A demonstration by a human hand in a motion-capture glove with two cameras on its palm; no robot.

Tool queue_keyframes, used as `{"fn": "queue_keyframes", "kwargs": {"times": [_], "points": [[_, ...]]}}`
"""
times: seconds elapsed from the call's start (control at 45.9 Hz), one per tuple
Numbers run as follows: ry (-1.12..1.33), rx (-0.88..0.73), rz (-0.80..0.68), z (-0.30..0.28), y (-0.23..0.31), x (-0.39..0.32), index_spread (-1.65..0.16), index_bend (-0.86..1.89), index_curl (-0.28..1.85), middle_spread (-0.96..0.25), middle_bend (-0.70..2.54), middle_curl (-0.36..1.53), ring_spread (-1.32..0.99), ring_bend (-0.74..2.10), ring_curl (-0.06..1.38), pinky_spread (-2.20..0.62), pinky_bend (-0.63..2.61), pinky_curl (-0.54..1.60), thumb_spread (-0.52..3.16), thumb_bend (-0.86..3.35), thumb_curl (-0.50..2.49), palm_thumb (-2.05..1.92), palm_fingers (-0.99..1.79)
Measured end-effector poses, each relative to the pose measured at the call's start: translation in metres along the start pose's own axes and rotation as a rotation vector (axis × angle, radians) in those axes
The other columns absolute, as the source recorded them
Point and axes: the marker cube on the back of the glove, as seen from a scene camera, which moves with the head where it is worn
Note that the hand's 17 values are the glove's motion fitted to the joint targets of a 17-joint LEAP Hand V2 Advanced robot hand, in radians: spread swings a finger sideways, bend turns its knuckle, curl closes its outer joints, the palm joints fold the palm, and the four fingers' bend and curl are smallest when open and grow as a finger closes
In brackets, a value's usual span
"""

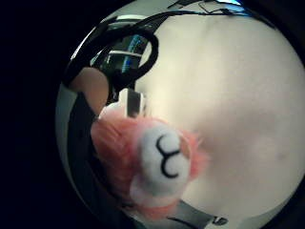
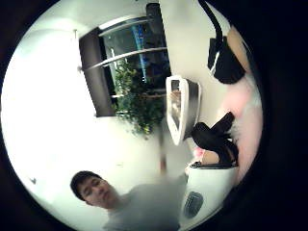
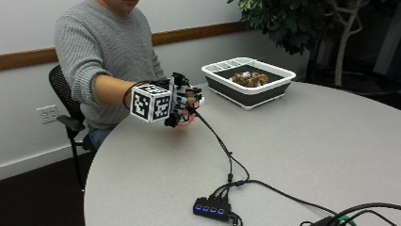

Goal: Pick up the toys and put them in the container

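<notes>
Outside view shows the gloved right hand (image 3: 181,107) raised above the grey desk (image 3: 325,141), well short of the white-rimmed container (image 3: 249,81) that sits farther along the desk. In the little finger side palm view a pink plush toy (image 1: 155,164) lies right against the palm, and the fingers appear to be curled round it, though only its fringe peeks out below the hand in the outside view, so how it is held cannot be read. The likeliest trouble is the toy slipping out before it is over the container: its long soft fur gives under the fingers, and much of the body bulges out of the grasp. It could also catch the container's rim and tumble outside. The toy is fluffy and pink, with a white muzzle bearing a black curled mouth line. A brown toy (image 3: 249,78) already lies in the container.
</notes>
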Motion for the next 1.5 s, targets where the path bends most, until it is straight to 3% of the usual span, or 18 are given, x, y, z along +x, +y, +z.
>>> {"fn": "queue_keyframes", "kwargs": {"times": [0.283, 0.371, 0.458, 0.632, 0.763, 0.915, 1.09, 1.177, 1.286, 1.395, 1.504], "points": [[-0.011, -0.051, -0.07, -0.006, 0.001, -0.009, -0.43, 0.22, 0.67, -0.31, 0.6, 0.64, -0.46, 1.11, 0.57, -0.34, 0.9, 0.38, 1.16, 0.28, 0.96, 0.54, 0.6], [0.074, -0.114, -0.091, -0.003, 0.004, -0.012, -0.4, 0.12, 0.66, -0.29, 0.52, 0.63, -0.43, 1.18, 0.6, -0.24, 0.88, 0.4, 1.27, 0.2, 0.91, 0.32, 0.31], [0.249, -0.139, -0.132, -0.001, 0.005, -0.015, -0.38, 0.21, 0.67, -0.25, 0.39, 0.59, -0.33, 0.88, 0.55, -0.12, 0.93, 0.42, 1.32, 0.05, 0.78, 0.07, -0.14], [0.502, -0.136, -0.223, 0.0, 0.005, -0.02, -0.39, 0.26, 0.61, -0.19, 0.22, 0.5, -0.19, 0.38, 0.37, -0.01, 0.79, 0.34, 1.38, -0.01, 0.66, -0.02, -0.25], [0.932, -0.072, -0.384, -0.004, 0.006, -0.027, -0.37, 0.23, 0.59, -0.16, 0.16, 0.47, -0.11, 0.14, 0.29, 0.02, 0.66, 0.31, 1.39, -0.02, 0.58, -0.01, -0.29], [1.279, -0.22, -0.469, 0.005, 0.006, -0.028, -0.36, 0.15, 0.54, -0.13, 0.12, 0.42, -0.07, 0.11, 0.23, 0.03, 0.59, 0.3, 1.34, -0.04, 0.51, -0.03, -0.27], [1.66, -0.476, -0.344, 0.023, -0.003, 0.003, -0.35, 0.06, 0.44, -0.14, 0.1, 0.35, -0.07, 0.19, 0.24, 0.02, 0.72, 0.33, 1.32, -0.01, 0.47, 0.03, -0.22], [1.742, -0.476, -0.247, 0.026, -0.006, 0.021, -0.35, 0.02, 0.38, -0.14, 0.05, 0.31, -0.08, 0.25, 0.27, 0.01, 0.93, 0.39, 1.32, 0.01, 0.46, 0.09, -0.13], [1.841, -0.691, -0.276, 0.018, 0.004, 0.037, -0.37, 0.1, 0.34, -0.15, 0.1, 0.28, -0.1, 0.38, 0.3, -0.02, 1.11, 0.43, 1.31, 0.07, 0.47, 0.23, 0.03], [1.926, -0.62, -0.316, 0.022, 0.008, 0.06, -0.4, 0.09, 0.3, -0.18, 0.11, 0.26, -0.16, 0.63, 0.35, -0.11, 1.17, 0.43, 1.32, 0.13, 0.49, 0.38, 0.2], [1.795, -0.598, -0.348, 0.025, 0.007, 0.063, -0.42, 0.13, 0.27, -0.2, 0.12, 0.22, -0.24, 0.91, 0.41, -0.24, 1.28, 0.43, 1.36, 0.17, 0.52, 0.47, 0.5]]}}
